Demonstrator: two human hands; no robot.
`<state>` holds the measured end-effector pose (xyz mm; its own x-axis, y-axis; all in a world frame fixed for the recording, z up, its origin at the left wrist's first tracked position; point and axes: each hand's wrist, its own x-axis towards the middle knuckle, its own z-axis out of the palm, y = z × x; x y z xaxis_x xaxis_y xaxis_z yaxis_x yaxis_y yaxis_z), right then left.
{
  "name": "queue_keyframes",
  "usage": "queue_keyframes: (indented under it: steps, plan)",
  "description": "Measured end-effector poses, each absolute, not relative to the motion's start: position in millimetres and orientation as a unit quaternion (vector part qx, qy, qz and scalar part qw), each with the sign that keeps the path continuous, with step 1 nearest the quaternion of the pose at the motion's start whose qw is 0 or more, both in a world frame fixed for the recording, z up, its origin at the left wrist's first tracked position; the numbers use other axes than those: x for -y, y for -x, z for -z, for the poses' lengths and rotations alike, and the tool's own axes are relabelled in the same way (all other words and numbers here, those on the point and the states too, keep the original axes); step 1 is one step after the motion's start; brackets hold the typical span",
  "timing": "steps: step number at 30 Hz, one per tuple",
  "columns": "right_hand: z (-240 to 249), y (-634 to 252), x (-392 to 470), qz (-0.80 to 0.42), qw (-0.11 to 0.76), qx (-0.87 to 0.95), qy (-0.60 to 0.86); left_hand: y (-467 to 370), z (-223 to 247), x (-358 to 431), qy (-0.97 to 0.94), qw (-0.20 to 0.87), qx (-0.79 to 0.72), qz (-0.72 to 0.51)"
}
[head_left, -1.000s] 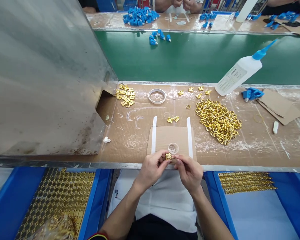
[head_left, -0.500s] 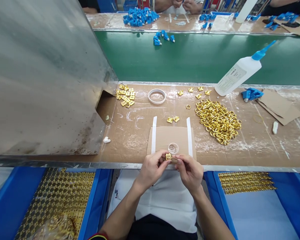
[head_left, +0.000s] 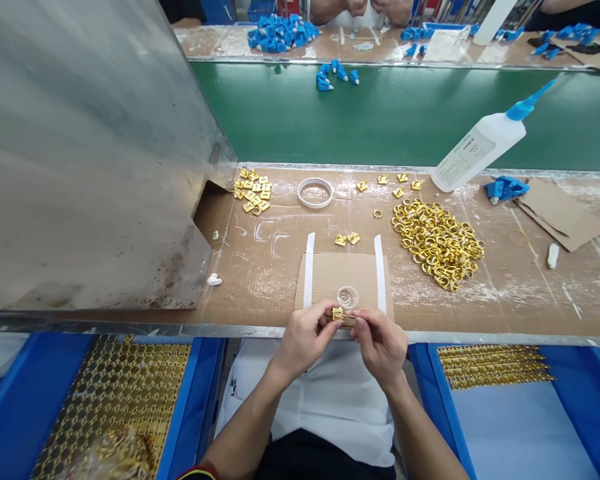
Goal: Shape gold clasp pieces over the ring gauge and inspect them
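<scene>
Gold piece (head_left: pixel 337 313): likely light, stiff, slick; grip edges. My left hand (head_left: pixel 303 340) pinches it; right hand (head_left: pixel 383 345), a thin rod (head_left: pixel 349 316).

bare hands (head_left: pixel 305 341) on my remote view, uncovered forearms (head_left: pixel 245 423), black left sleeve (head_left: pixel 199 473) edged in red and yellow, black clothing (head_left: pixel 320 460), white cloth (head_left: pixel 325 400) over the lap, small dark marks (head_left: pixel 234 387) at its left
</scene>
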<state>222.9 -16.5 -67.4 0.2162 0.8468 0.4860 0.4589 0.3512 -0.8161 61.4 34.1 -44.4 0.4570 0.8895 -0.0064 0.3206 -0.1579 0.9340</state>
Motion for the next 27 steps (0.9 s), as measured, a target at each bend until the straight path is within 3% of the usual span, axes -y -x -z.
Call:
queue_keyframes:
  steps: [17, 24, 27]
  plan:
    - [65.2, -222.8, 17.5, -0.208, 0.563, 0.592, 0.538, -61.6, 46.4, -34.3, -0.703, 0.48, -0.431, -0.299]
    - [59.6, -221.8, 12.8, -0.241, 0.644, 0.445, 0.574, -59.9, 47.5, -32.5, -0.688, 0.492, -0.431, -0.314]
    - [54.5, -220.7, 4.2, -0.229, 0.632, 0.437, 0.598, -54.5, 52.2, -30.3, -0.669, 0.496, -0.423, -0.356]
